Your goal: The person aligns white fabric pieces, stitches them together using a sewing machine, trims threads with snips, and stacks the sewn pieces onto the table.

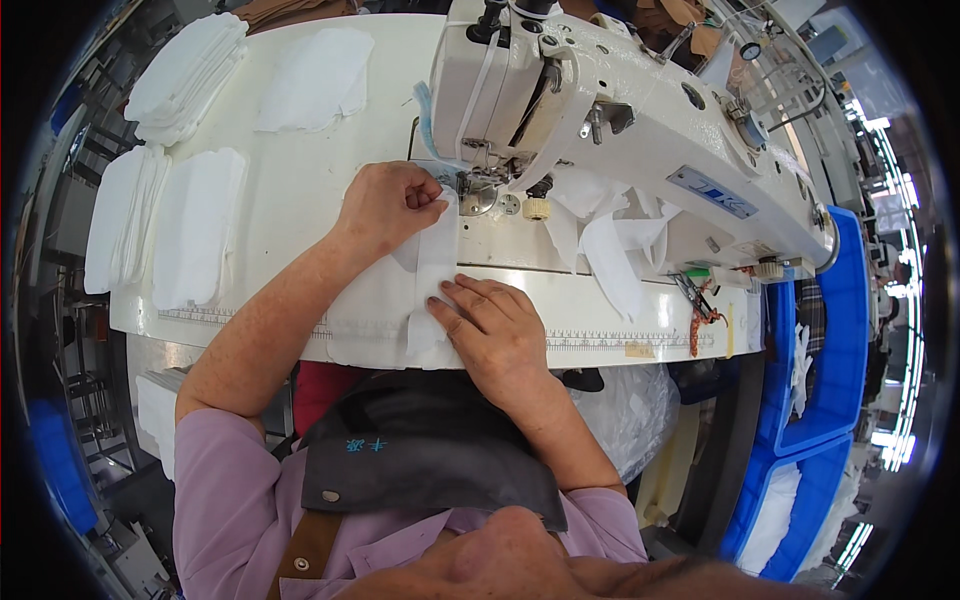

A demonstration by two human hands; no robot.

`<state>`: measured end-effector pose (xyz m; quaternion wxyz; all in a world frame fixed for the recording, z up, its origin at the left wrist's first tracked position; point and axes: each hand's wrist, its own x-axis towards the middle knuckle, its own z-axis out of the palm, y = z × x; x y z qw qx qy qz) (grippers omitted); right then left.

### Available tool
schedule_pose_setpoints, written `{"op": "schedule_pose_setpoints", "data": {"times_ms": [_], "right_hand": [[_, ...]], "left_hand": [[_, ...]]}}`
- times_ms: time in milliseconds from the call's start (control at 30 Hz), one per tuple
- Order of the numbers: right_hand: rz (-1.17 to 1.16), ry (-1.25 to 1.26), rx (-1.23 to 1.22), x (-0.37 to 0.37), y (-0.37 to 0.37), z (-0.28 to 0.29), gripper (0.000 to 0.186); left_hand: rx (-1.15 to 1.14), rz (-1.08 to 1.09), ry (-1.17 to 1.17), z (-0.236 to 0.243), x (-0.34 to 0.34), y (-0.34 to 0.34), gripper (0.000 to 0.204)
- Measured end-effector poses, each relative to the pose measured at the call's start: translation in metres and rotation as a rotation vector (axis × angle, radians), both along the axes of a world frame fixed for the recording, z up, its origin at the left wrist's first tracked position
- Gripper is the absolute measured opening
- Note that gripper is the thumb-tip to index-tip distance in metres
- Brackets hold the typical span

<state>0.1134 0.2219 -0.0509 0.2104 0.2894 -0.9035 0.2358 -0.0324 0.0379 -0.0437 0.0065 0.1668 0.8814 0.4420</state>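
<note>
Left grip [388,207] is closed, thumb and fingertips pinching the upper end of a white strip [437,250] just beside the needle area of the sewing machine [640,120]. Right grip [495,332] lies loosely open, fingertips at the strip's edge. From where I stand, the strip runs along the pale worktop [285,190], near edge below.

We see a narrow white fabric strip [436,257] and a cream tabletop [285,185]. We wear a lilac collared shirt [228,500] and charcoal apron [430,480].
</note>
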Motion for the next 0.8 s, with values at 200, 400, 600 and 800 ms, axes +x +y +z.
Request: {"op": "schedule_pose_setpoints", "data": {"times_ms": [200,400,600,800], "right_hand": [[0.033,-0.018,-0.013,-0.003,0.001,0.002,0.034],[0.075,-0.056,0.015,-0.005,0.007,0.006,0.034],[0.079,-0.061,0.052,-0.016,0.015,0.011,0.034],[0.063,-0.051,0.037,-0.022,0.014,0.011,0.034]], "left_hand": [[-0.031,-0.005,0.008,0.004,0.003,0.001,0.021],[-0.522,-0.356,0.781,0.000,0.009,-0.008,0.032],[-0.366,-0.352,0.645,0.003,0.018,-0.006,0.036],[-0.323,-0.320,0.649,-0.008,0.010,-0.003,0.040]]}}
